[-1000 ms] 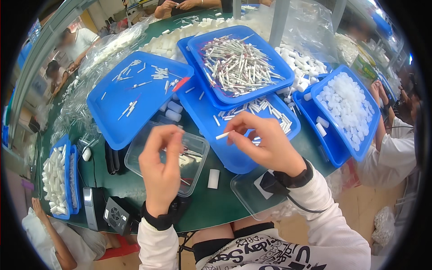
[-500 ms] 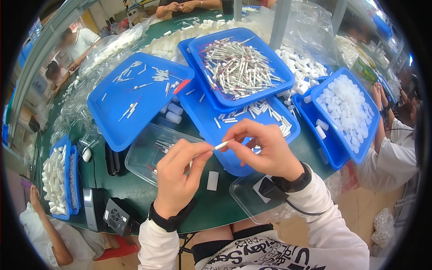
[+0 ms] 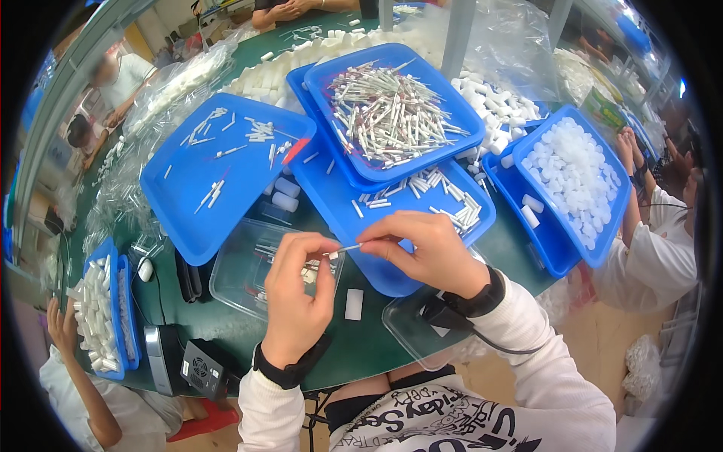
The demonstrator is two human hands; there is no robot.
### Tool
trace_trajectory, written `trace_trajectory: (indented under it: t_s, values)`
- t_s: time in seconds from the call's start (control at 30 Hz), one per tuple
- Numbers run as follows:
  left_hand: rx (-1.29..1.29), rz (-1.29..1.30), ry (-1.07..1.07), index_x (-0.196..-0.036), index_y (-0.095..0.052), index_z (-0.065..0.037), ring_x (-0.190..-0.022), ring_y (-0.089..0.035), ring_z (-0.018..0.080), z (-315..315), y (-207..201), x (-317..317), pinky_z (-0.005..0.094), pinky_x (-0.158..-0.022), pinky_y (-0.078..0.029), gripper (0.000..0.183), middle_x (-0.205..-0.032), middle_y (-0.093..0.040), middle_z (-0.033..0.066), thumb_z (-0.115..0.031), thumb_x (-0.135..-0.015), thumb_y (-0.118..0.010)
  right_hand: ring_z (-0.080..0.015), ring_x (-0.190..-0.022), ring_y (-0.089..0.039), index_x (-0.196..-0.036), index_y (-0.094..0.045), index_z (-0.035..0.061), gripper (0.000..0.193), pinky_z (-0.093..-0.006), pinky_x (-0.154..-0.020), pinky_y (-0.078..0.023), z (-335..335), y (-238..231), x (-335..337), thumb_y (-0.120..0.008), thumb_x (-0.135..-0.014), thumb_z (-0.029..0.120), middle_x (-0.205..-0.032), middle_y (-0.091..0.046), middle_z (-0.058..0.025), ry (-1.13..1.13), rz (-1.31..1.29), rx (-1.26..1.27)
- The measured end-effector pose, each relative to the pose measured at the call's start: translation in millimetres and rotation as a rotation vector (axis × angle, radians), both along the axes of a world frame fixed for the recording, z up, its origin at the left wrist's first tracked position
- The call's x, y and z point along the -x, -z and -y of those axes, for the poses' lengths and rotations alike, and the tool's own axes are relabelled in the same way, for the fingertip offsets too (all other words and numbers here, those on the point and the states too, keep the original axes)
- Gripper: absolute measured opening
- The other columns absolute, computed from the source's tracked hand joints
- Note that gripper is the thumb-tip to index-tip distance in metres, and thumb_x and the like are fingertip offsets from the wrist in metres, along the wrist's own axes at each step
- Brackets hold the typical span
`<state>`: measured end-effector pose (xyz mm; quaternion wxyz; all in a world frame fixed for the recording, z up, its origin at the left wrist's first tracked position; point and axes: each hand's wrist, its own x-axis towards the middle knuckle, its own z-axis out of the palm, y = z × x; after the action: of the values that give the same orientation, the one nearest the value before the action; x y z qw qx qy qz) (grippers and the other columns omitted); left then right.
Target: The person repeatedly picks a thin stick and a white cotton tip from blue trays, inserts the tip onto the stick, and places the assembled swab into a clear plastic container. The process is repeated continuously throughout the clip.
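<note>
My left hand and my right hand meet above the table, thumbs and forefingers pinched. Between them runs a slim greyish rod; both hands grip it, one at each end. A small white piece shows by my left fingertips; whether it is fixed to the rod I cannot tell. Below my left hand lies a clear plastic box with thin white sticks in it. Behind my right hand, a blue tray carries short white tubes. A single white cylinder rests on the table near me.
A heaped blue tray of white sticks overlaps the lower trays. Left of it sits a sparsely filled blue tray; at right, a tray of translucent caps. A clear lid, a small black device and co-workers surround the green table.
A white tube showed between my fingertips before; now a thinner greyish rod spans them. My left thumb has dropped away from the rod's line, and the whole view has shifted slightly.
</note>
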<state>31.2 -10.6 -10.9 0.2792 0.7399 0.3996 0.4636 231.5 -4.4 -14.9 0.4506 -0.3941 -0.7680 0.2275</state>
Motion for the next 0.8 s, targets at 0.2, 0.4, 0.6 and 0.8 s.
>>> trace_trajectory:
  t_s: [0.2,0.4,0.6,0.8]
  values:
    - [0.024,0.020,-0.057,-0.096,-0.062,0.006,-0.084,-0.064,0.0157,-0.3,0.8,2.9,0.0260,-0.076,-0.052,0.014,-0.094,-0.062,0.0100,0.011,-0.084,-0.058,-0.0235,-0.075,-0.068,-0.095,-0.070,0.0060,0.015,-0.0285,-0.066,-0.053,-1.9,0.0,0.9,-0.071,-0.080,0.005,-0.086,-0.069,-0.0096,0.024,-0.008,-0.028]
    - [0.011,0.064,-0.066,-0.089,-0.066,0.002,-0.075,-0.065,0.0174,-0.6,4.1,0.1,0.0262,-0.068,-0.052,0.013,-0.086,-0.066,0.0100,0.008,-0.078,-0.067,-0.0289,-0.072,-0.063,-0.095,-0.063,0.0050,0.011,-0.0346,-0.063,-0.050,0.2,3.7,1.7,-0.066,-0.084,0.006,-0.080,-0.063,-0.0108,-0.010,0.007,-0.117]
    - [-0.071,0.042,-0.097,-0.085,-0.068,0.000,-0.071,-0.066,0.0187,-3.1,7.8,1.6,0.0261,-0.065,-0.051,0.013,-0.081,-0.067,0.0100,0.007,-0.075,-0.070,-0.0291,-0.072,-0.060,-0.093,-0.058,0.0057,0.010,-0.0371,-0.063,-0.047,-2.8,5.2,2.2,-0.064,-0.085,0.006,-0.078,-0.060,-0.0100,-0.070,0.001,-0.202]
    - [-0.065,0.054,-0.091,-0.085,-0.069,0.000,-0.072,-0.066,0.0186,-2.5,5.7,1.1,0.0262,-0.065,-0.051,0.014,-0.082,-0.068,0.0102,0.008,-0.074,-0.070,-0.0264,-0.079,-0.064,-0.090,-0.064,0.0041,0.014,-0.0340,-0.070,-0.052,-0.5,1.2,0.1,-0.071,-0.078,0.002,-0.085,-0.066,-0.0081,-0.042,0.029,-0.185]
